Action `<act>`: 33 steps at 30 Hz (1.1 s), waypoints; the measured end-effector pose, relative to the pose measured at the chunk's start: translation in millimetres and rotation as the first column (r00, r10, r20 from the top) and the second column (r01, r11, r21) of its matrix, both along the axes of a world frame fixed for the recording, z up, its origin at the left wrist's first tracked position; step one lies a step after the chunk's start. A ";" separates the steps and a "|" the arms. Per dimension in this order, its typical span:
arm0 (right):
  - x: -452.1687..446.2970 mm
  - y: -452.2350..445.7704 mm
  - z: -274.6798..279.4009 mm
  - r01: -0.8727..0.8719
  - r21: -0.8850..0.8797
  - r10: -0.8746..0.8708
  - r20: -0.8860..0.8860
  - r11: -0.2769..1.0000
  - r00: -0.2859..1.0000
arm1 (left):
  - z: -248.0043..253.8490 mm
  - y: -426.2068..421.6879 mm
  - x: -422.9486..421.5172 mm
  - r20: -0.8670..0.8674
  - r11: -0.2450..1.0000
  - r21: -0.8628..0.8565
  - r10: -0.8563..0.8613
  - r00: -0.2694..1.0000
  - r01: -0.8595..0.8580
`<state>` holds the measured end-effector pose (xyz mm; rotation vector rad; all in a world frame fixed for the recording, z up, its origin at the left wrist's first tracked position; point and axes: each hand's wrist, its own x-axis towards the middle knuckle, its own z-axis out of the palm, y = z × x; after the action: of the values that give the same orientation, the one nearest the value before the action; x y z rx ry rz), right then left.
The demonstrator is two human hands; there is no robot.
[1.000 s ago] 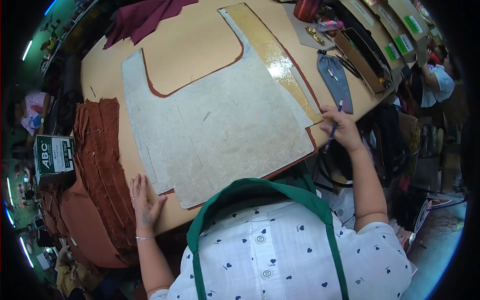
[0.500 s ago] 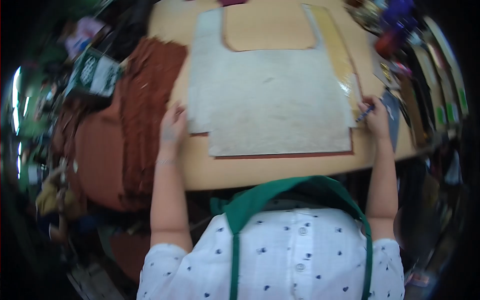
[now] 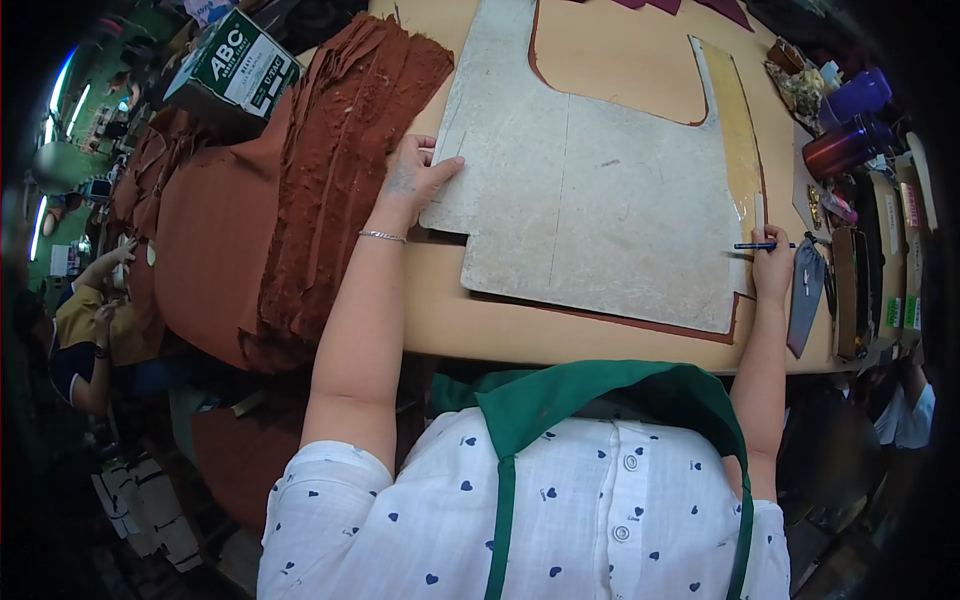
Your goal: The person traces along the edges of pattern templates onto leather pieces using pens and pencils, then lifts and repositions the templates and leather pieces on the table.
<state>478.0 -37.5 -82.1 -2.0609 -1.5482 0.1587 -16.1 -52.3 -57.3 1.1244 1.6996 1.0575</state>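
Observation:
A large pale template (image 3: 610, 200) with a wide U-shaped cutout and a yellow strip (image 3: 738, 130) on its right side lies on the table. Reddish-brown material (image 3: 640, 322) shows beneath its lower and right edges. My left hand (image 3: 420, 175) grips the template's left edge, thumb on top, fingers partly hidden; that edge looks slightly raised. At the right edge is my right hand (image 3: 772, 262), its fingers closed round a dark blue pen (image 3: 752, 246), close against the template's lower right side.
Stacked brown leather (image 3: 345, 150) lies left of the table (image 3: 560, 345), beside a green ABC box (image 3: 235, 70). On the right are a grey pouch (image 3: 806, 295), a red-purple tumbler (image 3: 845, 148) and cardboard boxes (image 3: 850, 280). A co-worker (image 3: 85, 320) is at far left.
The view has swung, shifting the table scene. My left hand, earlier on the table beside the template, has moved onto its left edge. That side has lifted slightly. My right hand still holds the pen.

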 end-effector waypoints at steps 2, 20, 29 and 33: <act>5.4 3.6 -2.2 -0.022 -0.027 0.022 -0.007 0.999 1.000 | -9.0 -0.3 -0.9 -0.057 0.998 0.045 -0.050 0.997 0.053; 13.9 -1.8 -2.5 -0.094 0.005 0.094 -0.111 0.996 0.989 | 14.0 -14.9 16.3 -0.596 0.974 0.021 -0.170 0.785 0.227; 16.2 -12.3 -11.3 -0.050 0.185 0.101 -0.278 0.982 0.955 | -3.5 -18.3 9.2 -0.569 0.946 0.160 -0.146 0.809 0.283; 10.5 -10.9 -6.9 -0.017 0.115 0.035 -0.158 0.993 0.987 | -0.3 -11.9 12.4 -0.658 0.968 -0.013 -0.196 0.727 0.249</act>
<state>488.5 -48.4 -89.0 -1.8925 -1.4533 0.2350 -3.7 -64.2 -57.6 1.8605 1.9820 0.5955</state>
